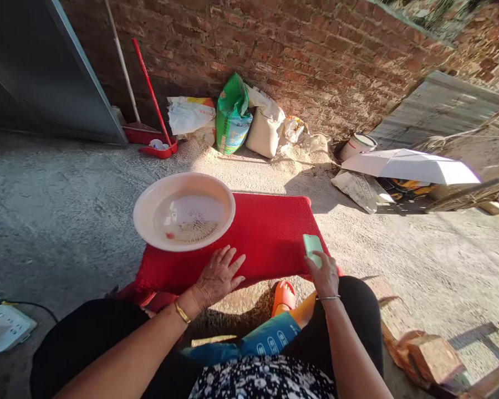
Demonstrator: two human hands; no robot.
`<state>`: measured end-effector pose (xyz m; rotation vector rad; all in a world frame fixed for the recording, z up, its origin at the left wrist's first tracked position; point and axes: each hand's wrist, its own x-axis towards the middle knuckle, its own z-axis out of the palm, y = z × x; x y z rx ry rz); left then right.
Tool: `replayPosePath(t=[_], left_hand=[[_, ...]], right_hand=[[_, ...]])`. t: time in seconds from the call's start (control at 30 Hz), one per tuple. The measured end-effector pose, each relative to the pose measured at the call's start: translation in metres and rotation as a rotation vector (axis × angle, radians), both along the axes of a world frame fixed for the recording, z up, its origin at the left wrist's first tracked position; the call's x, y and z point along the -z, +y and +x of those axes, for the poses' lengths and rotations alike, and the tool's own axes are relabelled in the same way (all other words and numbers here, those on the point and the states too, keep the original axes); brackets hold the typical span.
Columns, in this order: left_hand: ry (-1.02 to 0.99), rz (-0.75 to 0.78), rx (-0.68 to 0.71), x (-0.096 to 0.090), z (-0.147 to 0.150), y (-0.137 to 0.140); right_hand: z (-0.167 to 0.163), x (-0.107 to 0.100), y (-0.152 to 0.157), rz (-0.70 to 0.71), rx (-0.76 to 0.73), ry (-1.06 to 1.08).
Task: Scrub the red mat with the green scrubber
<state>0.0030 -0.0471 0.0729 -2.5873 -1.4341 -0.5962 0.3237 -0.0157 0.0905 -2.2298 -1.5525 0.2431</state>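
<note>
A red mat (270,233) lies on the concrete floor in front of me. My left hand (218,277) rests flat on its near edge, fingers spread, holding nothing. My right hand (325,275) grips a light green phone (312,246) at the mat's right near corner. A cream plastic basin (183,210) sits on the mat's left part, just beyond my left hand; it holds water and a small heap of grains. An orange slipper (283,296) shows below the mat's near edge.
Several sacks (233,119) lean on the brick wall behind the mat. A red dustpan (160,147) and broom handles stand at the back left. A white power strip (2,326) lies at the left. A white board (411,165) and loose bricks (428,354) lie at the right.
</note>
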Motion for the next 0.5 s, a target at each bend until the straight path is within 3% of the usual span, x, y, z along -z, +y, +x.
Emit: replayPosePath(t=[0.13, 0.23, 0.33, 0.5], left_hand=[[0.006, -0.045, -0.044, 0.014, -0.009, 0.012], [0.018, -0.078, -0.061, 0.018, -0.009, 0.017], [0.030, -0.097, -0.065, 0.020, -0.010, 0.019], [0.061, -0.109, -0.066, 0.020, -0.018, 0.020]], right_hand=[[-0.054, 0.012, -0.013, 0.117, -0.549, 0.077], [-0.071, 0.016, -0.015, 0.112, -0.679, 0.005], [-0.046, 0.014, -0.009, 0.021, -0.530, -0.038], [0.022, -0.008, 0.000, -0.171, -0.013, -0.185]])
